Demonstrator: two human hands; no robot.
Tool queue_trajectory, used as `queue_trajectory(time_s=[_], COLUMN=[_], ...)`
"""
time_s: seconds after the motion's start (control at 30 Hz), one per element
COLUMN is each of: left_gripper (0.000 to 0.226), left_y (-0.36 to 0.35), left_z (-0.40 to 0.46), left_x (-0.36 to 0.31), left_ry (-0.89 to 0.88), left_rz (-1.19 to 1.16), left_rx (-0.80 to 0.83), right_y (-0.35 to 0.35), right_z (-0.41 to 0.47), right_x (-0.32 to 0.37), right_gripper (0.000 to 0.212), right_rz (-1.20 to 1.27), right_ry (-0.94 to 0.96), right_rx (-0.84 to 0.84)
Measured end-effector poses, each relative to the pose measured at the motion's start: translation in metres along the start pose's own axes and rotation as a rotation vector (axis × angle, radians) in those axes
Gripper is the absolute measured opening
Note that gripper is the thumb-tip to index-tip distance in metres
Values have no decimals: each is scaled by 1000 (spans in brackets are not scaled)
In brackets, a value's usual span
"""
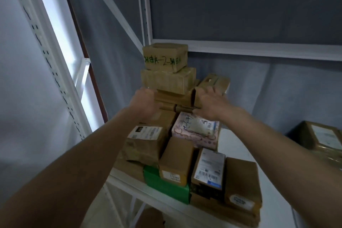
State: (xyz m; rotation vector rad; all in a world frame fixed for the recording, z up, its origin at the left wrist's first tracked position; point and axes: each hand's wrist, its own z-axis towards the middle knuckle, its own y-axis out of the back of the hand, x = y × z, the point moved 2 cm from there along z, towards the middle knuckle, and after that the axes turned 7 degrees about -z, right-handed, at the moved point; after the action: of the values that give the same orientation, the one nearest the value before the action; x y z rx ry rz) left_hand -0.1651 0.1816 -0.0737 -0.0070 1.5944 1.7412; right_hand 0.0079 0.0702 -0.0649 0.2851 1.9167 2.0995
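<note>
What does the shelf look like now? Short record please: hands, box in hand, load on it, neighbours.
left hand: grips left end of the cardboard box, fingers curled
right hand: fingers spread at its right end; contact unclear
load: taped parcel on it, parcel with green writing topmost
below: pink patterned parcel, green parcel
support: white shelf
risk: upper two may topple if pulled
</note>
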Motion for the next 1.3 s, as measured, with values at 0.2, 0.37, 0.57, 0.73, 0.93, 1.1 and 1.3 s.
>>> queue_trajectory(time_s=[0.2,0.37,0.57,0.73,0.93,1.1,1.3], left_gripper=[52,80,91,87,74,61,62], left_y=[26,37,40,27,18,20,11], left_z=[80,135,187,218,240,218,196], left_x=[25,38,47,51,58,32,-9], left_ry=[40,42,23,82,73,-11,-140], left_rz=[-87,-238,-542,-757,-742,-730,-707], left_rx=[-50,-90,-50,32,18,-85,-84], right_y=[29,34,33,27,26,39,41], right_z=[81,131,179,202,213,196,152], right_x=[31,41,42,42,41,20,-17], right_gripper=[71,84,93,94,96,97,88], right_rz=[14,260,413,535,716,795,892], right_ry=[-13,-14,-67,-113,-129,-111,-94], right_rx=[-69,-132,-108,-43,-33,-195,-312])
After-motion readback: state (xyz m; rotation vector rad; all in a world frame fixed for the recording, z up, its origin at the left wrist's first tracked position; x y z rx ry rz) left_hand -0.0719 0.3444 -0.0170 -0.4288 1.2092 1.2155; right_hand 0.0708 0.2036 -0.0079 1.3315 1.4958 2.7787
